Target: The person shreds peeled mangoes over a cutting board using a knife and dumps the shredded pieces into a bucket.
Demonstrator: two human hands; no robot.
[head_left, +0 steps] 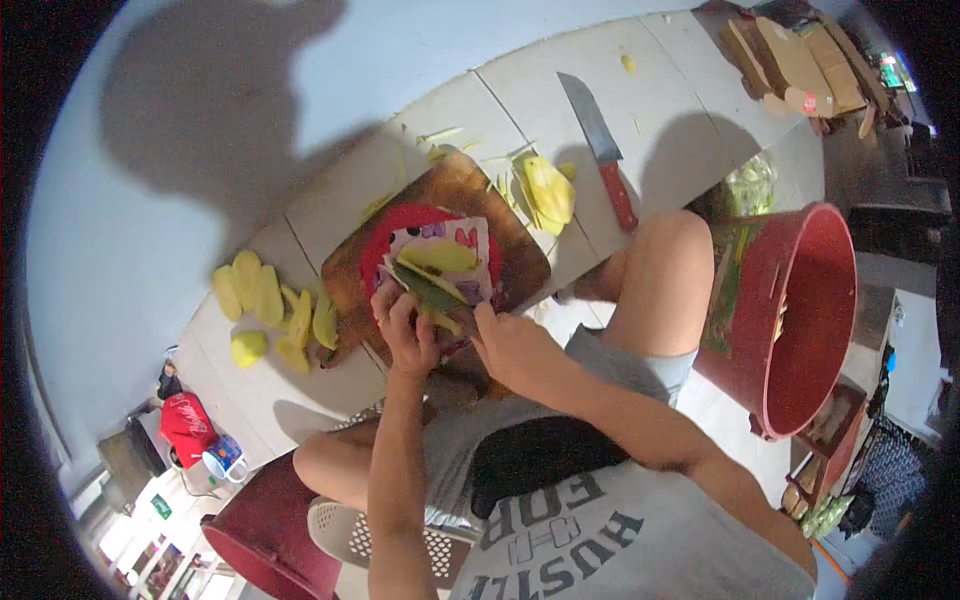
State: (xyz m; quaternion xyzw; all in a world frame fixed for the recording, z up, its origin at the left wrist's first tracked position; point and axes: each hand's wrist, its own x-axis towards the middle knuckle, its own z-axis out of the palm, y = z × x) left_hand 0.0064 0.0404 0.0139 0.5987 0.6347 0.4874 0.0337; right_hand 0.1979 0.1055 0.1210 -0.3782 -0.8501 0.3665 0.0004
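Observation:
My left hand [405,330] is closed around a partly cut green mango [428,288], with dark green skin and pale yellow flesh showing. At its right end my right hand [508,345] is closed on what looks like a knife, mostly hidden by the fingers. Just beyond the fingers, a pale yellow mango slice [440,257] lies on a patterned cloth [468,232]. Under the cloth is a round red item [385,232] on the wooden cutting board [450,185]. Peeled mango pieces [548,195] with cut strips sit at the board's far right edge.
More mango pieces [267,297] lie on the tiles left of the board. A red-handled knife [604,150] rests to the right. Red buckets stand right [825,300] and lower left [270,530]. Cardboard [800,60] is at upper right, a mug [225,458] at left.

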